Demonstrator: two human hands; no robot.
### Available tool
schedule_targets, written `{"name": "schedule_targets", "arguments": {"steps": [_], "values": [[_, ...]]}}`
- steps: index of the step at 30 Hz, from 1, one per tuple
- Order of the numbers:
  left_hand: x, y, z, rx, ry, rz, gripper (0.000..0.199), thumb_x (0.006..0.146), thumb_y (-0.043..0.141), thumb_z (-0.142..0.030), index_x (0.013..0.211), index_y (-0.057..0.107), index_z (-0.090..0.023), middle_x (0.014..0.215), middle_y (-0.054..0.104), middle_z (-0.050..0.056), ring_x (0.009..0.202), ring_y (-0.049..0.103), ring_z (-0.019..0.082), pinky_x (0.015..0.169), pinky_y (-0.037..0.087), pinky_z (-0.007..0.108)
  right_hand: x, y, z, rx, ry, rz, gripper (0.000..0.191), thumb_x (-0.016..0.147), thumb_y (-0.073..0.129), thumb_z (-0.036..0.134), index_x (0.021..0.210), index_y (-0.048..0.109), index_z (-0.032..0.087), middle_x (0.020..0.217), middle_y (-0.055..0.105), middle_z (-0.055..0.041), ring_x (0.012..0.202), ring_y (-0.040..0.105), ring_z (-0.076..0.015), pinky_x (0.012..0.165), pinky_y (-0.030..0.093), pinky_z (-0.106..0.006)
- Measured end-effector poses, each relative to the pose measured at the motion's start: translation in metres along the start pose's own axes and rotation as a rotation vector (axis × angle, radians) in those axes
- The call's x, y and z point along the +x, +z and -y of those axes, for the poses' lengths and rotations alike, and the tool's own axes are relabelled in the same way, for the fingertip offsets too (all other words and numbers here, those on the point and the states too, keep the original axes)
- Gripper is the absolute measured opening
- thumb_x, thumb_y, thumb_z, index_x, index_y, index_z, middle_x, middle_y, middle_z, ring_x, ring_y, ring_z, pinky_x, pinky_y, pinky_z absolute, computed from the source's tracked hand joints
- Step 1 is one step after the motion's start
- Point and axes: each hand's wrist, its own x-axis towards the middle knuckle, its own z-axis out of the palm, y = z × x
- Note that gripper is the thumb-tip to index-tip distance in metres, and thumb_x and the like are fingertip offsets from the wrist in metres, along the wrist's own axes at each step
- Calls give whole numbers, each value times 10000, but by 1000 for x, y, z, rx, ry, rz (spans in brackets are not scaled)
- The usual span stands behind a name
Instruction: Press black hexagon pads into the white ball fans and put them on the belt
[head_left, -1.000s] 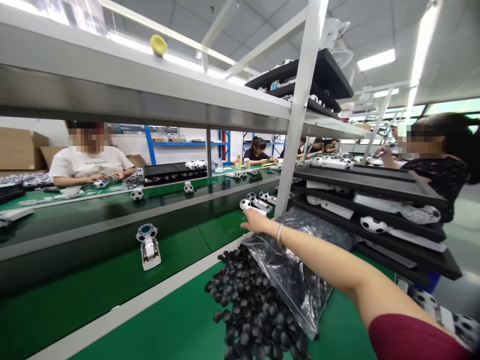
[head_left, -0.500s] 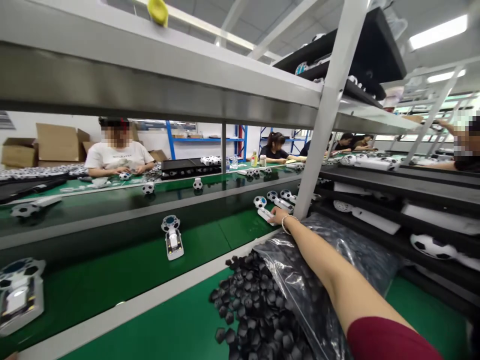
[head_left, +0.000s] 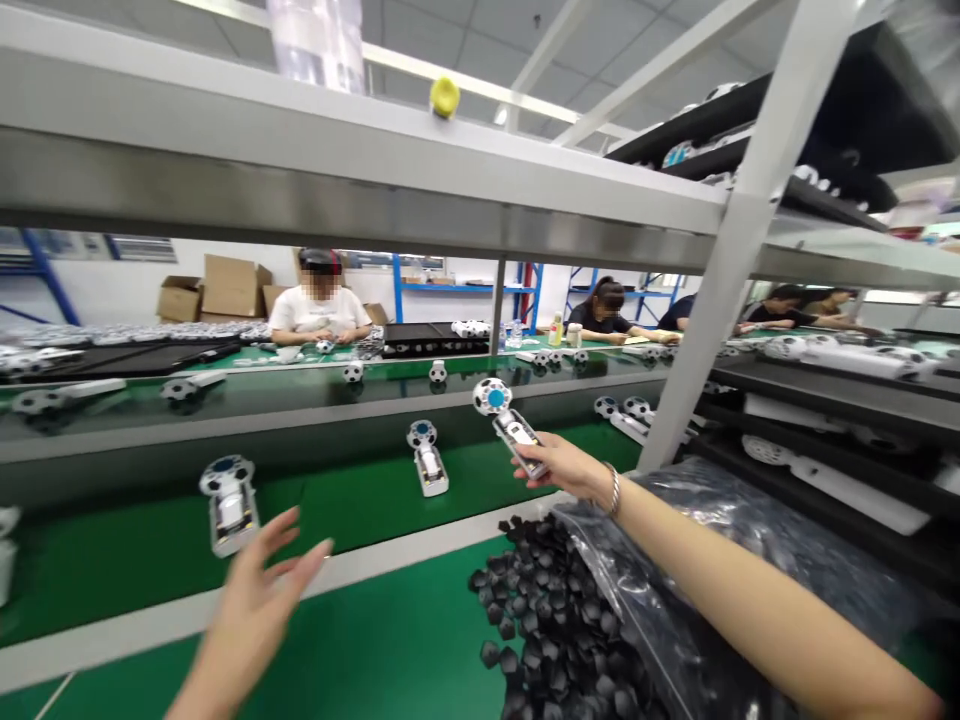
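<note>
My right hand (head_left: 551, 462) grips the lower end of a white device (head_left: 517, 428) with a round football-patterned head and blue centre, held up over the green belt (head_left: 315, 510). At the lower left, my left hand (head_left: 262, 595) has its fingers spread and holds nothing. Beyond its fingertips a similar device (head_left: 230, 505) lies on the belt, and another device (head_left: 427, 460) lies between my two hands. Many small black pieces (head_left: 555, 610) are heaped below my right hand, by the mouth of a clear plastic bag (head_left: 697, 560).
A slanted white post (head_left: 750, 230) and a metal shelf beam (head_left: 375, 165) frame the belt. Black trays (head_left: 840, 400) with white parts are stacked at the right. Across the belt, a person in a white shirt (head_left: 319, 315) and other people sit at work.
My right hand has lifted a device off the belt and brought it nearer the middle. My left hand has come into view, open. The view has turned to the right or shifted.
</note>
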Motion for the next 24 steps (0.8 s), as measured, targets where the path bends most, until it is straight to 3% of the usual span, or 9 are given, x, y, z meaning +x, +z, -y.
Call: {"name": "schedule_targets", "arguments": {"steps": [2,4,6,9,15,24], "values": [[-11,33,-18,-246,-34,137,533,708,649,-399,1188,445,-288,1355,384,65,1241,357,277,951,391,392,-29,38,18,62,-73,134,201,863,473,319,1004,465,175,897,576,-34,713,610,-114,535,495,-198],[-20,57,-39,-533,-46,249,486,784,551,-437,1229,404,-311,1355,391,51,1221,390,249,909,431,387,-60,72,32,214,-176,352,222,825,522,305,987,455,168,869,558,-32,682,601,-123,471,461,-190],[-27,63,-56,-676,-61,299,461,788,532,-466,1187,465,-245,1264,492,80,1148,465,257,855,465,366,-85,99,42,271,-186,496,256,802,549,308,993,443,174,852,536,-20,706,602,-137,484,462,-199],[-34,49,-73,-721,-113,266,418,775,548,-470,1058,567,-163,1097,602,101,1033,546,258,790,493,340,-105,123,50,317,-190,615,242,811,525,313,987,442,169,859,530,-26,699,611,-145,484,448,-202],[-37,22,-90,-791,-171,153,427,768,528,-514,968,613,-147,934,660,109,1007,569,278,779,502,378,-110,146,56,344,-251,616,237,808,525,285,997,446,165,860,551,-29,696,618,-147,563,465,-241],[-40,23,-91,-758,-140,173,396,775,544,-477,992,620,-155,994,657,109,1059,544,276,831,471,359,-116,152,55,274,-265,564,223,852,481,344,976,435,164,877,529,-29,726,608,-146,592,463,-247]]}}
